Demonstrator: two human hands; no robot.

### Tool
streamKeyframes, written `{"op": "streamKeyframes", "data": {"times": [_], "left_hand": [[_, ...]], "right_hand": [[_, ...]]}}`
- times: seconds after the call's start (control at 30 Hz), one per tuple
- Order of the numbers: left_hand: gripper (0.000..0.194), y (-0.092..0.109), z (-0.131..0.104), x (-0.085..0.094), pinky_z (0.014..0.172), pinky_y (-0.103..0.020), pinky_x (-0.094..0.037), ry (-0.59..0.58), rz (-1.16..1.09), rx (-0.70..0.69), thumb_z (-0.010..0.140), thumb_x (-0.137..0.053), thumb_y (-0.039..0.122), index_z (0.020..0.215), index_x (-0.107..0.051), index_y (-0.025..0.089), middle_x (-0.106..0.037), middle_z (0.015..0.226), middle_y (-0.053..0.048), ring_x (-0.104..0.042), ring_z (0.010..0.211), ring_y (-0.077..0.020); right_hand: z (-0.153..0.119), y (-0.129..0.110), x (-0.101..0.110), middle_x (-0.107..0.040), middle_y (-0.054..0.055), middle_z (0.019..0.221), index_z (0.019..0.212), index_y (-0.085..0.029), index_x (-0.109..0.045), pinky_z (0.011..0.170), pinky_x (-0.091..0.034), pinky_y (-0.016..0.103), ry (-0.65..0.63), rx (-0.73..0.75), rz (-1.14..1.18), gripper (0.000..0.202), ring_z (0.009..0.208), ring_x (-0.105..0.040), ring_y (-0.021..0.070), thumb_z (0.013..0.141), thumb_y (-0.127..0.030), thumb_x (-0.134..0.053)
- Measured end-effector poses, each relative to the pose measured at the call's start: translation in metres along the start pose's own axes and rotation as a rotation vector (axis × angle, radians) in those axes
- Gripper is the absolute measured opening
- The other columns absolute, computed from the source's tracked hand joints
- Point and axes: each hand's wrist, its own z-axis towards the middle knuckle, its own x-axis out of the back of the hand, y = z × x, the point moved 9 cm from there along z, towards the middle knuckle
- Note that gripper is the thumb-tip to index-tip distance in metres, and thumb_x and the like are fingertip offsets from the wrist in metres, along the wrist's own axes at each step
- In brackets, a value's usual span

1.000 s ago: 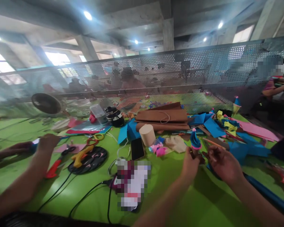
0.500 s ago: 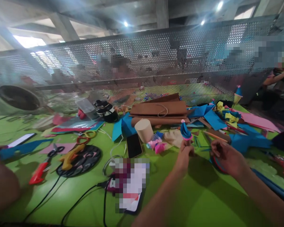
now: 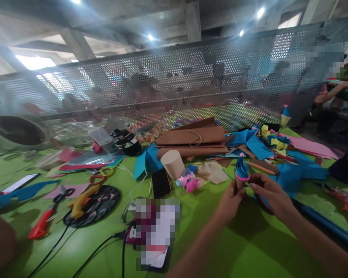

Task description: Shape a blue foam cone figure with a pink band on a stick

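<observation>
While a big grey screen point(image 3: 168, 92) full of holes stands at the back, a long green desk point(image 3: 198, 216) spreads out in front of it. A stack of brown sheets point(image 3: 188, 137) lies near the screen, maybe to leave room for working up close. Blue paper point(image 3: 291, 179) lies in a messy heap to the right. On the left, a yellow glue gun point(image 3: 78, 202) rests on a round black plate point(image 3: 111, 199), probably so drips don't get on the desk. A pale roll point(image 3: 173, 164) sits beside a dark phone point(image 3: 161, 183).

The person's two hands meet over the desk. The left hand point(image 3: 232, 195) pinches a small cone point(image 3: 242, 170) by its bottom part. It holds the cone upright, likely so the soft blue swirl on top won't get squashed. The right hand point(image 3: 266, 189) has bent fingers right by the cone's pink rim; whether they pinch it, nobody can tell from here. A tiny pink ball point(image 3: 241, 155) sits on the tip.

Half a second ago, the right hand was well apart from the cone. Now the two are close together, and the left hand still grips the cone.
</observation>
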Motion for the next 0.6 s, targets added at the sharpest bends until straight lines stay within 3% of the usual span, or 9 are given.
{"op": "streamKeyframes", "data": {"times": [0.27, 0.47, 0.6], "left_hand": [[0.030, 0.006, -0.010, -0.013, 0.093, -0.032, -0.047, -0.121, 0.016, -0.009, 0.091, -0.071, 0.039, 0.116, -0.068, 0.021, -0.066, 0.101, -0.004, -0.058, 0.095, -0.0213], [0.043, 0.004, -0.014, -0.016, 0.082, -0.031, -0.049, -0.132, -0.092, 0.039, 0.086, -0.078, 0.055, 0.111, -0.068, 0.022, -0.062, 0.084, -0.001, -0.057, 0.079, -0.0177], [0.051, 0.001, -0.015, -0.022, 0.072, -0.030, -0.048, -0.198, -0.149, 0.070, 0.082, -0.080, 0.064, 0.103, -0.064, 0.021, -0.060, 0.076, 0.001, -0.054, 0.068, -0.0154]], "right_hand": [[0.001, 0.007, 0.003, -0.078, 0.007, 0.099, 0.100, -0.024, -0.078, 0.089, -0.056, 0.039, 0.022, -0.018, 0.061, 0.046, 0.093, -0.071, 0.0263, 0.069, -0.055, -0.094], [0.000, 0.009, 0.000, -0.078, 0.007, 0.100, 0.103, -0.024, -0.078, 0.090, -0.056, 0.040, -0.007, -0.008, 0.091, 0.046, 0.094, -0.072, 0.0269, 0.071, -0.054, -0.094], [-0.001, 0.008, -0.002, -0.078, 0.007, 0.097, 0.099, -0.025, -0.079, 0.086, -0.057, 0.039, -0.017, 0.000, 0.079, 0.042, 0.091, -0.072, 0.0261, 0.072, -0.054, -0.093]]}}
